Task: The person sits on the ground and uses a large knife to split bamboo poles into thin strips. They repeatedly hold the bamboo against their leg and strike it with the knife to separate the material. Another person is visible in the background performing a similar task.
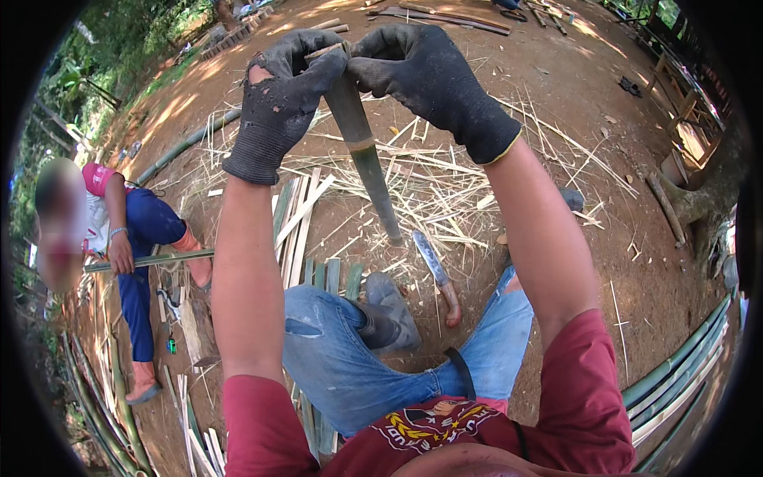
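as left hand [278, 103] grips bamboo [363, 163], right hand [433, 86] pinches

one gloved left hand [274, 103] and one gloved right hand [437, 89] are gripping one bamboo length [366, 155], one knife [434, 266] is lying below, one co-worker [151, 216] is wearing two orange boots [196, 256] and handling one green strip [171, 258], uncountable pale slivers [457, 191] are lying about

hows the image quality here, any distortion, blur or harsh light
Head view: black fisheye rim, bamboo poles at lower right look bowed; head view: a blurred patch covers the co-worker's head; head view: dappled sun on the ground, left hand and right hand fairly sharp.
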Action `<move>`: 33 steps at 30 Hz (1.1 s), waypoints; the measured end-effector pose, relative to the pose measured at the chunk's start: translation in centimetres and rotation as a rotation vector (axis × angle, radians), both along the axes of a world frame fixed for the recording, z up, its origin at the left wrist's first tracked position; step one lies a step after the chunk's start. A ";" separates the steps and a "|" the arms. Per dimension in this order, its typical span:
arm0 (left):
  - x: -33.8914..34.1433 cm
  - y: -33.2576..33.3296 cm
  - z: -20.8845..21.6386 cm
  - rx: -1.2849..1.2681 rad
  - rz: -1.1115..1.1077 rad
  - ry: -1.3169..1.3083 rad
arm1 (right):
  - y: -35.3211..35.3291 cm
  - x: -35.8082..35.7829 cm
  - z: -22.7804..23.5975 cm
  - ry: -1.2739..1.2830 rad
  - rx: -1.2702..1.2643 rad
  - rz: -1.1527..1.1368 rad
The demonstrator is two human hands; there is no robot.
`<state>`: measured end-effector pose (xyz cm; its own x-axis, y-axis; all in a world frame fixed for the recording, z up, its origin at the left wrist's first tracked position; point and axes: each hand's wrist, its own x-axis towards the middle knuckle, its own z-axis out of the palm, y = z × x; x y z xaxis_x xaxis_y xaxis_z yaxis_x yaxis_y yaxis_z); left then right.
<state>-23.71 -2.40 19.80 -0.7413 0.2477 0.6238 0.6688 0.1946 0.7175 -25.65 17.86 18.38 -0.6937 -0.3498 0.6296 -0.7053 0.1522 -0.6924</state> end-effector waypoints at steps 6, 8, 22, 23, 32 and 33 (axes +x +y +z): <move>1.1 -1.6 -2.8 -0.039 0.124 -0.042 | -0.8 -0.5 -3.4 -0.156 -0.043 0.071; 1.2 -2.0 -3.2 -0.067 0.145 0.023 | -1.3 0.2 -4.3 -0.107 -0.067 0.055; 1.5 -2.9 -4.0 0.125 0.071 -0.047 | -2.3 1.0 -2.6 0.108 -0.084 -0.025; 1.8 -2.6 -4.1 0.195 0.074 -0.102 | -2.0 1.3 -1.9 0.079 0.023 -0.036; 1.7 -2.6 -5.1 0.146 0.092 -0.049 | -2.3 2.6 0.1 -0.121 -0.060 0.004; 1.7 -2.6 -5.1 0.121 0.111 -0.055 | -2.3 2.5 0.2 -0.100 -0.043 -0.012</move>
<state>-21.98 -5.01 14.72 -0.7940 0.0879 0.6016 0.6068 0.1754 0.7752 -23.12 15.53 18.57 -0.7578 -0.3150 0.5714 -0.6306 0.1288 -0.7654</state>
